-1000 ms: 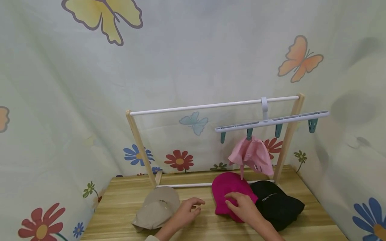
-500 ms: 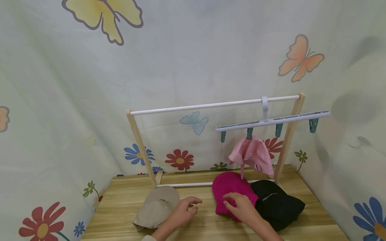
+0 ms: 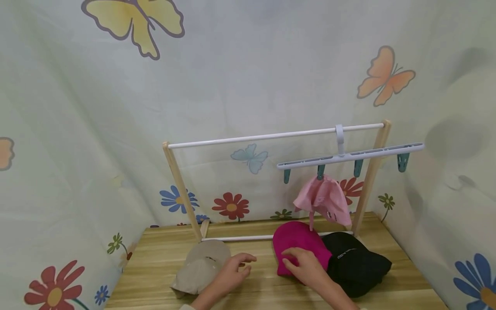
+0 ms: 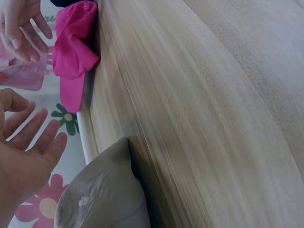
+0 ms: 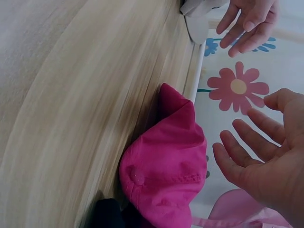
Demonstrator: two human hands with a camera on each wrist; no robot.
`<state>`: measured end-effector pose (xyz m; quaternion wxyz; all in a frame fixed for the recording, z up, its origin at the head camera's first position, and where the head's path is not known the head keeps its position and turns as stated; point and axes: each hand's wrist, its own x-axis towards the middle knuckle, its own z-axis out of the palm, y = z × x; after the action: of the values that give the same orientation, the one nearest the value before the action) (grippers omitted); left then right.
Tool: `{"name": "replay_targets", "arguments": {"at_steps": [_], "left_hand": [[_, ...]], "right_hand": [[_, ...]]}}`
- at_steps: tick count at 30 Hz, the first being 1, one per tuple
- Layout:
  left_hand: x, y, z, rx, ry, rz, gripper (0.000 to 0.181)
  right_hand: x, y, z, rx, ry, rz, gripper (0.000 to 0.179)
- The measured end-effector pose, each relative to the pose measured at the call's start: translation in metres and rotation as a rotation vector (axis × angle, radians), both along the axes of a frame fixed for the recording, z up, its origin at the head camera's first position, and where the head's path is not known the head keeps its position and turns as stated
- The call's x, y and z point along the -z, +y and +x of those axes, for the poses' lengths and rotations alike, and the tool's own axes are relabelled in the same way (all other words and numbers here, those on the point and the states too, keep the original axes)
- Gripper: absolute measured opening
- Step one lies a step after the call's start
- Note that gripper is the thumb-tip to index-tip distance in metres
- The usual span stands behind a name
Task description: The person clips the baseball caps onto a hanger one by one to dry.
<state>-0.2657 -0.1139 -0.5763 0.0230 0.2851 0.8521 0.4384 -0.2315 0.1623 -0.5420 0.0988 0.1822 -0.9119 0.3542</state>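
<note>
My left hand (image 3: 233,272) hovers beside the beige cap (image 3: 205,265), its fingers loosely bent and holding nothing. Above the magenta cap (image 3: 294,241) is my right hand (image 3: 306,267), also holding nothing; the right wrist view shows a gap between its spread fingers and the magenta cap (image 5: 166,166). A black cap (image 3: 354,265) lies against the magenta one on the right. From a green clip (image 3: 320,172) on the white hanger (image 3: 350,156) hangs a pink cap (image 3: 324,200), partly folded.
A rack with wooden posts (image 3: 182,191) and a white top rail (image 3: 252,138) stands at the back of the wooden table (image 3: 155,254). The hanger hooks over the rail's right part. More green clips (image 3: 403,162) hang from it with nothing in them. Patterned fabric surrounds the table.
Both hands have drifted slightly left and toward me. The caps, hanger and rack stay where they were.
</note>
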Motion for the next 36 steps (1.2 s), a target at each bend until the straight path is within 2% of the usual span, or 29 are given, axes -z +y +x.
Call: {"name": "replay_targets", "arguments": {"at_steps": [6,14,18,23,31,36], "left_hand": [[-0.003,-0.006,0.001,-0.006,-0.020,-0.011,0.022],[-0.004,-0.016,0.001,-0.005,0.031,-0.005,0.022],[-0.007,-0.021,0.002,-0.017,0.022,0.030,0.022],[-0.011,-0.030,0.002,-0.061,0.013,0.068,0.023],[-0.012,-0.046,0.000,-0.072,-0.080,0.074,0.023],[-0.013,-0.050,0.002,-0.078,-0.052,0.067,0.023]], "right_hand": [[0.000,-0.006,-0.002,-0.006,0.013,-0.012,0.012],[-0.001,-0.014,-0.002,-0.008,0.025,-0.031,0.012],[-0.002,-0.018,-0.001,-0.013,0.041,-0.039,0.012],[0.001,-0.025,-0.001,-0.039,0.029,-0.072,0.013],[0.009,-0.037,-0.002,-0.082,0.029,-0.118,0.015],[0.008,-0.045,-0.001,-0.091,0.047,-0.132,0.015]]}}
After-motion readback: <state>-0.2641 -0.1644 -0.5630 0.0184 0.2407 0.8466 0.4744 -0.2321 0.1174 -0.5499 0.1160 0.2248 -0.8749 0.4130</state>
